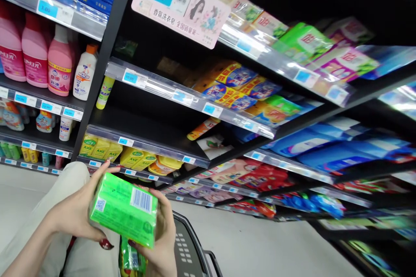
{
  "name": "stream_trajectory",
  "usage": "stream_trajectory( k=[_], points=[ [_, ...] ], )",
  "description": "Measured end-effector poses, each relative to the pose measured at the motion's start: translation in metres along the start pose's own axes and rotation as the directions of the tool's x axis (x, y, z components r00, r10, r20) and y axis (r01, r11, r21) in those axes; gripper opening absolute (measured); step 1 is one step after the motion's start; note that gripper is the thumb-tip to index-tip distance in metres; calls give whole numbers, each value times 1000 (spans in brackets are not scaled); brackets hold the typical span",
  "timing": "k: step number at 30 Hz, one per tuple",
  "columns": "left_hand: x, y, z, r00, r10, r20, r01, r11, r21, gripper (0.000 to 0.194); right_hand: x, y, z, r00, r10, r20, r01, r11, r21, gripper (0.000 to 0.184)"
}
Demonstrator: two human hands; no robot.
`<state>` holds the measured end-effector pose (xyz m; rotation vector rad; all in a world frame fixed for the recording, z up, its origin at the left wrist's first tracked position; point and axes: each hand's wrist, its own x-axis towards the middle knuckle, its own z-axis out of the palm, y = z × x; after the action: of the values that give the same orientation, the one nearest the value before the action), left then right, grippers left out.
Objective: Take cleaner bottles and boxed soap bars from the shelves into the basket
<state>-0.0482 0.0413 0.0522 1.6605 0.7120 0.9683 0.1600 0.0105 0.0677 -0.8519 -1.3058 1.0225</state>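
Observation:
Between both my hands is a green plastic-wrapped pack, tilted, with a white barcode label and small print facing up. My left hand grips its left side, the thumb below and the fingers at the far edge. My right hand closes around its right end, with the thumb under the near edge. Lower down, partly hidden by my hands, another green package lies beside a dark grey shopping basket; whether it is inside cannot be made out.
Ahead, black shelves hold yellow AXE bottles, a yellow-green tube, soap packs and blue bags. Pink bottles stand at left. A pink price sign juts from the upper shelf. Pale floor runs along the right.

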Motion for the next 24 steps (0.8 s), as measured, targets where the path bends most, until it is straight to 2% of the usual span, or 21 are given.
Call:
stream_trajectory(
  k=[1, 5, 11, 15, 21, 24],
  points=[
    [0, 1, 1, 1000, -9, 3, 9, 1000, -30, 133, 0, 2, -1, 999, -37, 10, 37, 999, -6, 73],
    [3, 2, -1, 993, 95, -64, -97, 995, -27, 90, -1, 4, -1, 995, -92, 44, 92, 996, -8, 70],
    [6, 4, -2, 964, 222, -149, -235, 970, -71, 64, -1, -2, 1, 992, -87, 87, 89, 996, -20, 60],
    [7, 3, 1, 947, 276, -164, -295, 950, -103, 57, 0, -6, 0, 988, -119, 101, 124, 991, -46, 57],
    [7, 4, 1, 947, 287, -143, -302, 949, -94, 56, 1, -3, -1, 973, -201, 117, 210, 975, -73, 58],
    [8, 5, 0, 950, 284, -133, -298, 949, -100, 56, 0, -2, -1, 972, -199, 122, 208, 976, -68, 56]
  ],
)
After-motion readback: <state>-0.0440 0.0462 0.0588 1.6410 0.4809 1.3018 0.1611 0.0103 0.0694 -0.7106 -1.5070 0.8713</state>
